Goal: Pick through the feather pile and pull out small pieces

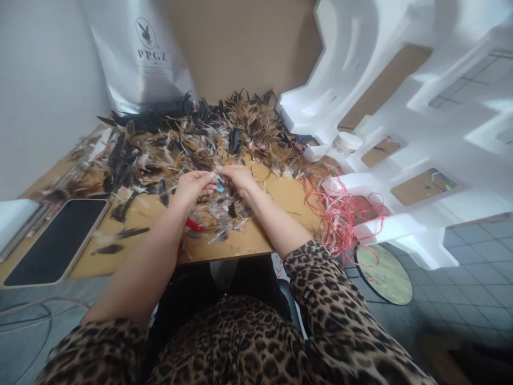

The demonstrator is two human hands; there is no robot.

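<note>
Over the middle of the table, my left hand (191, 187) and my right hand (238, 177) meet almost fingertip to fingertip. Both are closed in a pinch around something small and pale that I cannot make out. A small bright blue piece (219, 187) shows just under the fingertips. Behind and around the hands spreads a heap of brown and black feathers (168, 147). Loose feather scraps (224, 219) lie below my hands. Beside my left wrist is a red object (194, 224), partly covered by the arm.
A phone (56, 243) lies on the wooden table (288, 200) at left. At right are tangled red strings (344, 214), a lidded clear jar (344, 147) and large white foam pieces (452, 139). A silver bag (144, 69) stands behind; a round stool (385, 272) is beside the table.
</note>
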